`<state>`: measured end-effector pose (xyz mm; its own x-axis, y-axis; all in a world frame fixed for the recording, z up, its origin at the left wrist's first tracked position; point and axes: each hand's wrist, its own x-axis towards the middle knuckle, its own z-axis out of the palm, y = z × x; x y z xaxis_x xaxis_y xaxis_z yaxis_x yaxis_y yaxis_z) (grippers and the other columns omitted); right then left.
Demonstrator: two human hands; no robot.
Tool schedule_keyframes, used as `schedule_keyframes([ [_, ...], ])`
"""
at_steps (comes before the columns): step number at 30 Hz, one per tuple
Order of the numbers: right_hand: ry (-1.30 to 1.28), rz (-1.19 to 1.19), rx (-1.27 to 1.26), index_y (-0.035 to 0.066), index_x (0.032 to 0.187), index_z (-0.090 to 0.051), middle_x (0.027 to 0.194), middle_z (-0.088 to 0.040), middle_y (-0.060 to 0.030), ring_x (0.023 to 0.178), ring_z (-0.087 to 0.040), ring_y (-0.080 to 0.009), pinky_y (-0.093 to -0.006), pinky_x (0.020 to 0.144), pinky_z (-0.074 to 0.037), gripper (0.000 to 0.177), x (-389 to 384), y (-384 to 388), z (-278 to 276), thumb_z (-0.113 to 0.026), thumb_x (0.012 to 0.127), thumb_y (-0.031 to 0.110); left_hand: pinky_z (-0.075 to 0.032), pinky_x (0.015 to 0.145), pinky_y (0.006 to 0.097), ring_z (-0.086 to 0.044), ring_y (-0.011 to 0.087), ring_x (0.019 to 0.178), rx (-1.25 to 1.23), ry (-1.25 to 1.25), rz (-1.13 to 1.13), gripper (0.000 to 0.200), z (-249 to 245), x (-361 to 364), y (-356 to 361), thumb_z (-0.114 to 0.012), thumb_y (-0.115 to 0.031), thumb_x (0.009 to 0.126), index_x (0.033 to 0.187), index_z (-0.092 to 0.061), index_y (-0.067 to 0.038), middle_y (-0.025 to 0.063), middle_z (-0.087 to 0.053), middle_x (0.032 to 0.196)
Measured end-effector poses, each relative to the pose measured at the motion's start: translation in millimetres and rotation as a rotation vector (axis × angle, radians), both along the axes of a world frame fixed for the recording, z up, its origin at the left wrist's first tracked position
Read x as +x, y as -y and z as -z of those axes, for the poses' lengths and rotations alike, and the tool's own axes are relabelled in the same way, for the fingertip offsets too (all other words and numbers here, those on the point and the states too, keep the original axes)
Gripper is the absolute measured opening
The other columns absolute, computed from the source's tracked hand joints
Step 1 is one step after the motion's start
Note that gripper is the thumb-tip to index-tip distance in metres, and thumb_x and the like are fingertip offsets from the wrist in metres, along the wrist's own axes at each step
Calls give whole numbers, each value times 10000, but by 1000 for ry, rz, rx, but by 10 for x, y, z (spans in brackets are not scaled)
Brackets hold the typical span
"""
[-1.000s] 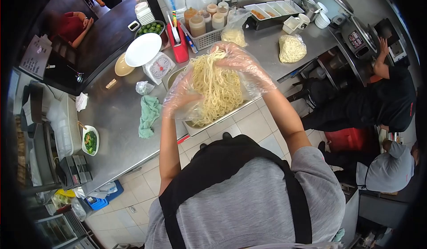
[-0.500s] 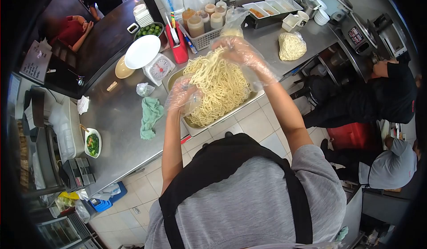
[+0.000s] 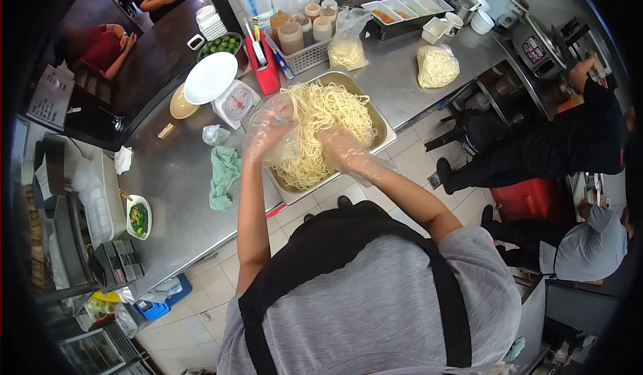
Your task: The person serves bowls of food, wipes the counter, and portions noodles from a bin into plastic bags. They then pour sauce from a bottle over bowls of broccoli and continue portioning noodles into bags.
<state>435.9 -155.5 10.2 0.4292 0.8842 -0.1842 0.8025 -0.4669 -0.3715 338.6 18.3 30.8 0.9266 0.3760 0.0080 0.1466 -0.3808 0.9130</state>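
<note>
Left hand [image 3: 271, 128]: wears a thin clear glove and is raised over the left edge of the tray, with the fingers curled around the top of a clear bag [image 3: 284, 148].
Clear bag: hangs from the left hand against the noodle pile. It looks to have some strands inside, but the plastic is too crumpled to be sure.
Right hand [image 3: 338, 146]: also gloved, palm down on the near side of the pile. The fingertips are sunk among the strands, so I cannot tell whether they are spread or gripping.
Noodles [image 3: 328, 110]: a loose pale-yellow heap that fills most of the tray, between and under both hands.
Tray [image 3: 383, 126]: a deep metal pan at the near edge of the counter, set at an angle.
Counter [image 3: 171, 181]: a steel top that runs from lower left to upper right.
Scale [image 3: 236, 102]: just beyond the tray's left corner, with a white plate [image 3: 210, 77] on it.
Green cloth [image 3: 224, 173]: lies crumpled on the counter, left of the tray.
Bagged noodles: one bag [image 3: 347, 52] stands behind the tray and another [image 3: 437, 65] is further right.
Basket [image 3: 305, 55]: holds sauce bottles and sits behind the tray.
Small bowl [image 3: 138, 219]: holds greens, far left on the counter.
Other people: one in black [image 3: 569, 144] bends at the right, and one in a grey cap [image 3: 589, 248] is below them.
</note>
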Motion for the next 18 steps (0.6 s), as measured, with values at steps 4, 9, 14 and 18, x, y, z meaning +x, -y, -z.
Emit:
schedule_keyframes([
  [4,-82,-32,213,14,1097,-559,1086,-553,-211,1065,-523,-348,-401,905,-434,425,159,40,47,-621,678,50,-358,981,297,-485,233,1135,529,-110,117,726,391,84,-126,-761,-130,636,1272,-426,-27,121,-504,1249],
  [9,-133,-32,662,37,1082,-588,1059,-565,-210,1028,-543,-344,-394,892,-446,396,262,10,-309,-558,689,5,-374,962,310,-491,257,1131,141,-77,-27,715,722,166,41,-732,-156,660,1288,-410,-39,135,-520,1228],
  [14,-70,-41,738,66,1082,-592,1049,-563,-126,982,-562,-267,-354,874,-457,416,441,-66,-1088,-645,672,24,-356,988,357,-456,283,1172,-24,-22,-97,708,551,59,-12,-694,-234,665,1298,-431,-57,187,-495,1222],
  [18,-37,-56,898,75,1045,-621,1011,-583,-86,956,-568,-205,-336,856,-457,395,690,-135,-1454,-697,658,51,-349,996,361,-430,285,1200,-52,-106,15,786,51,-66,-20,-709,-300,659,1325,-390,-31,197,-461,1269],
])
